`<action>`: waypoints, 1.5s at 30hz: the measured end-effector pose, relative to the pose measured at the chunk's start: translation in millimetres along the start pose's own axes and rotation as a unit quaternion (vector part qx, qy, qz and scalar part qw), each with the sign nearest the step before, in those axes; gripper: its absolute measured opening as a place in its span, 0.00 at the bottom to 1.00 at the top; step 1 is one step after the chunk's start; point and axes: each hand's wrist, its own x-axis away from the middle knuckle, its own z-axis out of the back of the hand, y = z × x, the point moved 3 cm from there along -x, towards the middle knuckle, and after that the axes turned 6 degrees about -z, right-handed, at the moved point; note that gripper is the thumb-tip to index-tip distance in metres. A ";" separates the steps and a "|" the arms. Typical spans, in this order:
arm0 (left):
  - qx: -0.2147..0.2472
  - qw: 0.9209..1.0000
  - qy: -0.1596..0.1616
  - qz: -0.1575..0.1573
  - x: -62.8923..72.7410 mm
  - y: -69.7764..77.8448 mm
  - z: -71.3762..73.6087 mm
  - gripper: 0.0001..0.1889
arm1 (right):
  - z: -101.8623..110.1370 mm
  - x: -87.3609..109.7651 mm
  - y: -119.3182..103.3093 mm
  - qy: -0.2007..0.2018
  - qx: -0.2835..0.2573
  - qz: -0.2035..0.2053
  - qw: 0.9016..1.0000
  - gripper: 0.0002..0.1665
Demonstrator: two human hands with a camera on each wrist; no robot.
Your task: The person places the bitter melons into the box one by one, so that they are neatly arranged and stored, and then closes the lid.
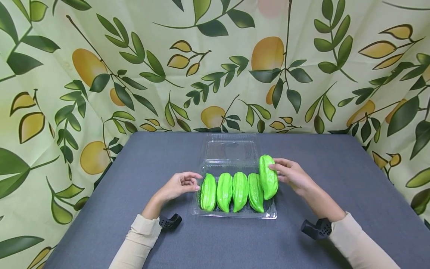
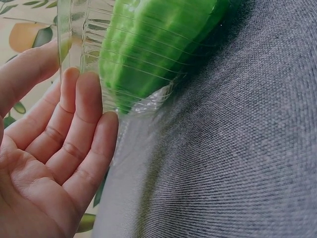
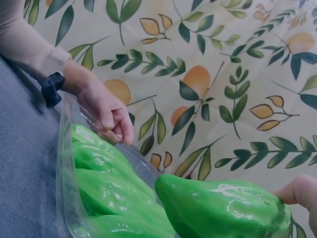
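Observation:
A clear plastic clamshell box (image 1: 233,214) lies on the table with its lid folded back. Inside, several bright green, ribbed bitter melons (image 1: 224,192) lie side by side. My right hand (image 1: 292,173) holds another bitter melon (image 1: 268,177) near its upper end, thumb and fingers pinching it, raised and slightly tilted over the box's right side. In the right wrist view this melon (image 3: 223,206) hangs apart from the row. At the box's left rim, my left hand (image 1: 181,185) has curled fingers; in the left wrist view, thumb and fingertips (image 2: 89,89) pinch the clear rim.
Grey cloth covers the table (image 1: 151,243). The open lid (image 1: 231,147) lies flat behind the box. A fabric backdrop (image 1: 215,74) with printed leaves and fruit hangs along the back and both sides. Black wrist devices (image 1: 317,228) sit on both forearms.

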 end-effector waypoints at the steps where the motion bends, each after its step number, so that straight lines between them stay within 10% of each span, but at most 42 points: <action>1: -0.001 1.000 0.000 0.001 0.1 0.4 -0.1 0.24 | -0.8 -0.5 0.8 0.000 0.001 -0.001 1.000 0.38; 45: 0.018 1.000 0.004 0.002 0.2 1.2 -1.6 0.23 | -36.8 2.2 -0.7 -0.039 -0.018 -0.016 0.999 0.43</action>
